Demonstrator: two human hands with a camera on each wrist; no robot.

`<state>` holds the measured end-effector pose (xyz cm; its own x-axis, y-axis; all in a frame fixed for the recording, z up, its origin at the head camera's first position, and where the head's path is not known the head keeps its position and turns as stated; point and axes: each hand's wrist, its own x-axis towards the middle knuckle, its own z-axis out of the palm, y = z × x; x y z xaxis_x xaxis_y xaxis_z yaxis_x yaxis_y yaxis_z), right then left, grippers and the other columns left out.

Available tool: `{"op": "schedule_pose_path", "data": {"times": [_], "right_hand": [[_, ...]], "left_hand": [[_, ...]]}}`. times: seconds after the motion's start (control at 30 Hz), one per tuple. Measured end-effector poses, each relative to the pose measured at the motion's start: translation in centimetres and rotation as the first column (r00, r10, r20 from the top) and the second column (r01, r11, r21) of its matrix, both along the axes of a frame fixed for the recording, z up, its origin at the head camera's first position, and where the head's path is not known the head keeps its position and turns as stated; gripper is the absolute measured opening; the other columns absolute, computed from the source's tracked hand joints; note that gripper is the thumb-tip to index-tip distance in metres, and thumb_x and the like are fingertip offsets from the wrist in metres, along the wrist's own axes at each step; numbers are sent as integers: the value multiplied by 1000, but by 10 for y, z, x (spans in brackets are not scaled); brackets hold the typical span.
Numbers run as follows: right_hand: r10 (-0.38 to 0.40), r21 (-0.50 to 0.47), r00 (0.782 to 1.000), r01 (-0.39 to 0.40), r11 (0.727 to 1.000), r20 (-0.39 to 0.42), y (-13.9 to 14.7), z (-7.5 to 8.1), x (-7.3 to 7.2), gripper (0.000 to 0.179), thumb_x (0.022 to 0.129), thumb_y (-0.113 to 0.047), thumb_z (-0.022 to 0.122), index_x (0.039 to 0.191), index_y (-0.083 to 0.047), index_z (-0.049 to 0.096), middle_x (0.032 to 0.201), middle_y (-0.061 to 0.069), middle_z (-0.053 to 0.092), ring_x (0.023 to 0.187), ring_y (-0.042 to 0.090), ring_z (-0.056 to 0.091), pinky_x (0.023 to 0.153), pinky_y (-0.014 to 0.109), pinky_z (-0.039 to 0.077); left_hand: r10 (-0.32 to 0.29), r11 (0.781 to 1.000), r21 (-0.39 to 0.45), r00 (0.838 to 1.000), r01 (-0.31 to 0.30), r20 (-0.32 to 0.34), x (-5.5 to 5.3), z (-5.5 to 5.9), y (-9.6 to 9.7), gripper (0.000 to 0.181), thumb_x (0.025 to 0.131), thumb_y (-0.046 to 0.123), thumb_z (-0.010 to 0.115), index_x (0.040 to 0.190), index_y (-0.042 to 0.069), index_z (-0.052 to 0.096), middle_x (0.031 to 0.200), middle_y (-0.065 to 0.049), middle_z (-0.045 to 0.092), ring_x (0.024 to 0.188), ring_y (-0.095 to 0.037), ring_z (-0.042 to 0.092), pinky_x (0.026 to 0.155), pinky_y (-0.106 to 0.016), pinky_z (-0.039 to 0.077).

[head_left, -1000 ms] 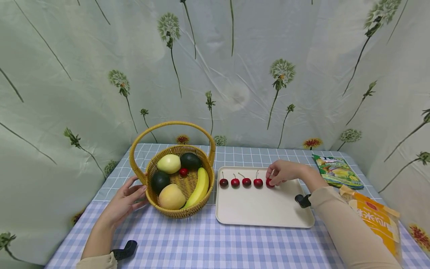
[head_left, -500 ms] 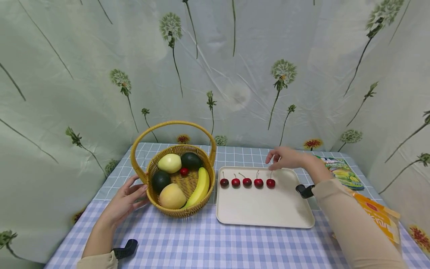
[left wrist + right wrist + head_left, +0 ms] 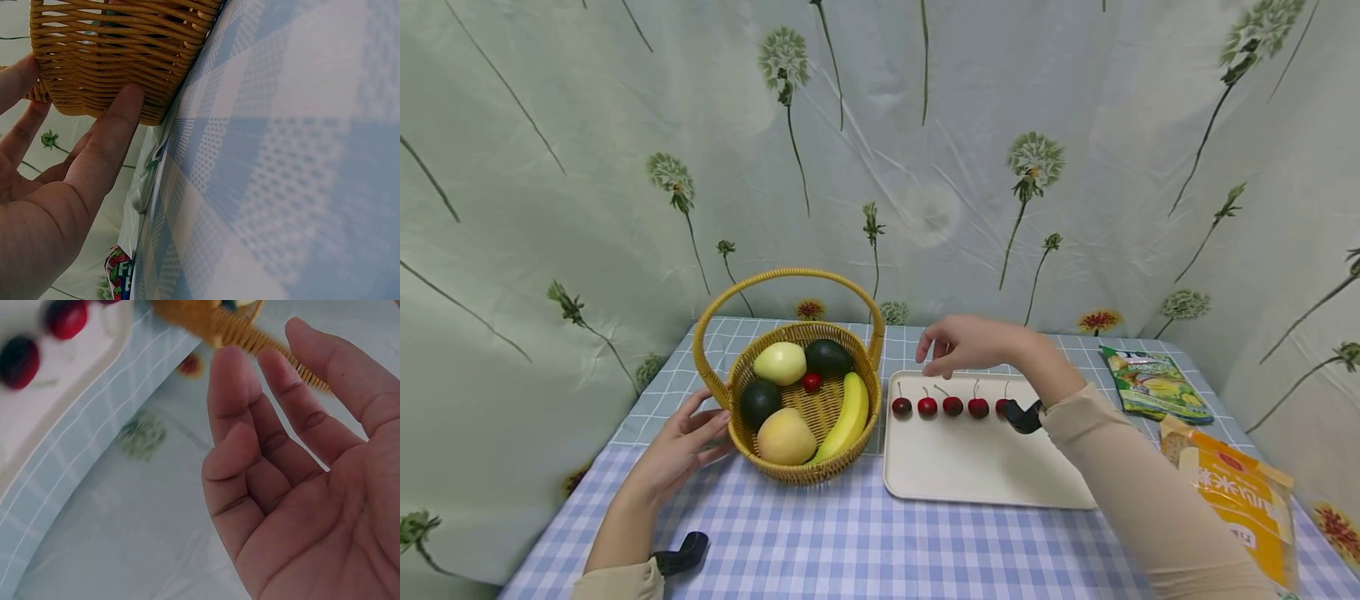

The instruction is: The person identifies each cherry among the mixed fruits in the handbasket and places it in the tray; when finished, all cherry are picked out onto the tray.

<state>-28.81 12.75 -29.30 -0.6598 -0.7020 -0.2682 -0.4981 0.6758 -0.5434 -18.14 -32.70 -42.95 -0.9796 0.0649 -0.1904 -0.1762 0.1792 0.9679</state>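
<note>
Several cherries with stems stand in a row on the white tray. Over the tray's back edge hovers my right hand, its fingers loosely bent and nothing between them. My left hand rests its fingertips against the left side of the yellow wicker basket; in the left wrist view a finger lies along the weave. Inside the basket are a banana, a peach, a pale yellow fruit, two dark green fruits and one cherry.
A green printed packet lies at the table's back right, with an orange bag in front of it. A checked cloth covers the table, and a flowered curtain hangs behind. The basket's tall handle arches up.
My right hand let go of the rightmost cherry, rose, then moved left above the row. That cherry stays on the tray. The left hand keeps its place at the basket.
</note>
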Motion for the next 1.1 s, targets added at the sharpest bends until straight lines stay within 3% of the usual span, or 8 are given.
{"op": "schedule_pose_path", "data": {"times": [0.3, 0.5, 0.73, 0.9, 1.1], "right_hand": [[77, -6, 997, -77, 997, 19, -55, 1, -1, 34, 106, -25, 70, 135, -8, 68, 104, 3, 79, 89, 11, 73, 84, 30, 60], [97, 6, 994, -97, 995, 45, -87, -4, 0, 41, 106, -24, 69, 144, -7, 64, 114, 15, 80, 95, 20, 77, 89, 34, 64], [136, 25, 990, -137, 990, 44, -121, -9, 2, 49, 106, -26, 70, 150, -9, 58, 116, 12, 78, 107, 26, 76, 89, 30, 60], [123, 26, 990, -125, 992, 73, -141, -18, -7, 57, 105, -28, 71, 155, -7, 53, 121, 9, 76, 110, 22, 74, 91, 31, 59], [92, 81, 993, -98, 992, 69, -161, -28, -16, 61, 106, -33, 69, 160, -10, 49, 143, 12, 65, 114, 25, 70, 92, 32, 57]], "left_hand": [[-4, 1000, 16, 1000, 4, -7, -1, -1, 0, 64, 110, 31, 63, 165, 22, 30, 135, 0, 60, 114, -5, 70, 100, -34, 63], [-6, 1000, 15, 1000, 6, -15, -1, -2, -1, 63, 111, 31, 63, 164, 21, 31, 136, -2, 59, 114, -4, 70, 100, -35, 63], [2, 1000, 0, 1000, -2, -7, -1, 0, 0, 63, 110, 33, 63, 164, 21, 30, 139, -5, 58, 114, -4, 70, 102, -37, 63], [6, 1000, -5, 1000, -6, -3, -1, 0, -1, 64, 110, 33, 63, 164, 22, 30, 139, -4, 58, 114, -3, 70, 102, -37, 63], [-12, 1000, 16, 1000, 13, -19, -1, -1, -3, 63, 111, 31, 62, 164, 22, 31, 136, -1, 59, 115, -4, 70, 100, -34, 63]]}}
